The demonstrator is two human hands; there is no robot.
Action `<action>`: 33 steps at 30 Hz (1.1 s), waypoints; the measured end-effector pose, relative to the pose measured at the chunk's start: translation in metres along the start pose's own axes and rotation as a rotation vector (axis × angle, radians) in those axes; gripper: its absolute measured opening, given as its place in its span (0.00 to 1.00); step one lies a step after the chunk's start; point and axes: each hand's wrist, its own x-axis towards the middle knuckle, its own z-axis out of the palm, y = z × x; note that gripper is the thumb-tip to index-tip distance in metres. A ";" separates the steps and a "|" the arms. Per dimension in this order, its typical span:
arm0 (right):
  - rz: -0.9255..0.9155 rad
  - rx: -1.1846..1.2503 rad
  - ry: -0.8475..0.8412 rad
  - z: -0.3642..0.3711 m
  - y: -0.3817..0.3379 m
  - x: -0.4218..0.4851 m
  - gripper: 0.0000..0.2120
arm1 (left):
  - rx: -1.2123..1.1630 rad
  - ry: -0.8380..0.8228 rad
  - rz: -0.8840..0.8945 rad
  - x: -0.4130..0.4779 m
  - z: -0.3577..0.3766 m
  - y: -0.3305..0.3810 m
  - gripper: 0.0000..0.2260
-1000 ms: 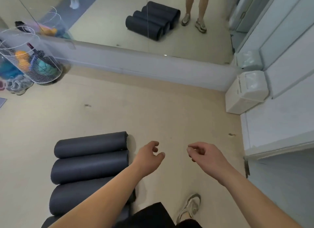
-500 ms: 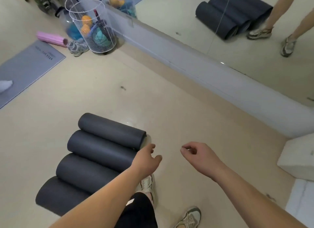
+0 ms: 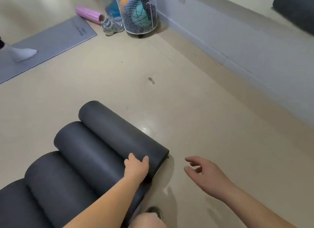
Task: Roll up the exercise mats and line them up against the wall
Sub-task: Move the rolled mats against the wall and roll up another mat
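Lower left of frame: four dark rolled mats [image 3: 68, 173] side by side on the floor [image 3: 186, 100]. Grips the end of the farthest roll [image 3: 119, 130] with left hand [image 3: 136, 168]; holds right hand [image 3: 205, 175] slack-fingered and empty, lower right.

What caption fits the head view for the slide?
Left hand grips the end of the farthest rolled mat in a row of four on the floor; right hand hovers open beside it.
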 end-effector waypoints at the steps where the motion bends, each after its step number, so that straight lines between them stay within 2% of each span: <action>1: -0.024 -0.006 -0.011 0.013 0.016 0.028 0.20 | -0.038 0.076 -0.063 0.030 0.014 -0.012 0.37; 4: -0.127 -0.040 -0.033 0.050 0.047 0.106 0.25 | -0.142 0.198 -0.153 0.105 0.051 -0.035 0.39; 8: -0.261 -0.056 -0.092 0.097 0.051 0.199 0.33 | -0.098 0.302 -0.077 0.154 0.083 -0.040 0.37; 9: -0.282 -0.066 -0.099 0.107 0.050 0.218 0.36 | -0.081 0.334 0.013 0.160 0.088 -0.045 0.35; 11: -0.282 -0.128 -0.080 0.122 0.048 0.244 0.52 | -0.106 0.373 0.219 0.167 0.089 -0.056 0.31; 12: -0.260 -0.176 -0.060 0.125 0.047 0.252 0.59 | -0.148 0.373 0.267 0.171 0.087 -0.061 0.33; 14: -0.224 -0.254 -0.005 0.121 0.044 0.261 0.65 | -0.318 0.310 0.181 0.178 0.084 -0.068 0.38; 17: -0.196 -0.232 0.017 0.104 0.040 0.274 0.60 | -0.630 0.129 0.081 0.186 0.088 -0.059 0.39; 18: -0.195 -0.200 0.014 0.097 0.038 0.279 0.57 | -0.692 0.082 0.075 0.189 0.092 -0.052 0.42; 21: -0.193 -0.062 0.020 0.085 0.041 0.292 0.49 | -0.780 0.040 0.065 0.191 0.106 -0.037 0.52; 24: -0.178 0.045 0.044 0.079 0.051 0.295 0.46 | -0.814 0.003 0.098 0.190 0.121 -0.034 0.51; 26: -0.172 0.012 0.045 0.081 0.052 0.295 0.46 | -0.800 0.003 0.116 0.192 0.125 -0.035 0.50; 29: -0.170 -0.111 0.043 0.085 0.052 0.294 0.54 | -0.849 0.000 0.116 0.197 0.127 -0.038 0.51; 33: -0.134 -0.067 0.083 0.083 0.057 0.289 0.51 | -0.906 -0.024 0.076 0.206 0.128 -0.040 0.57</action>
